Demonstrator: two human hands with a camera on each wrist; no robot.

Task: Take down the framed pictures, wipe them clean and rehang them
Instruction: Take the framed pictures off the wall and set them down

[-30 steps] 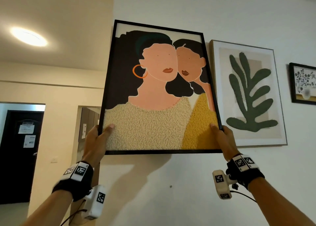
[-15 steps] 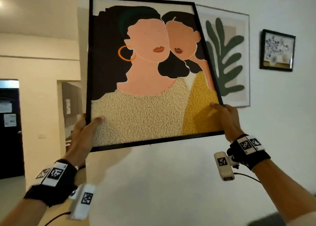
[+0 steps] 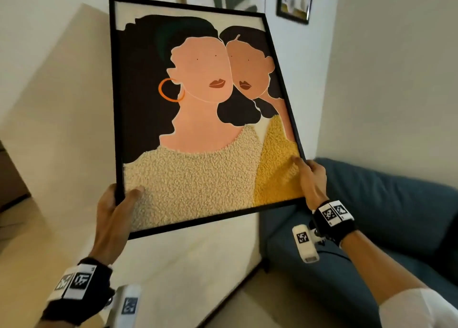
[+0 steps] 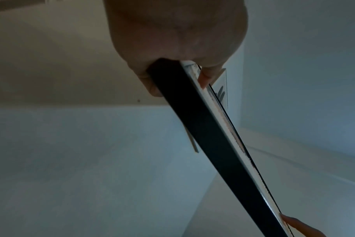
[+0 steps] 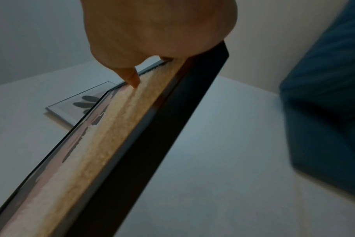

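portrait now off wall, lowered and tilted; left hand and right hand both grip its lower corners. take-down done; wiping next, judging by task.

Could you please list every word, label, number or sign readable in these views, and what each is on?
No readable words or numbers.
Wrist bands: black-and-white square code markers, no letters.
Wrist cameras: similar code markers.
Two-women picture: no text.
Small wall picture: too blurred to tell.
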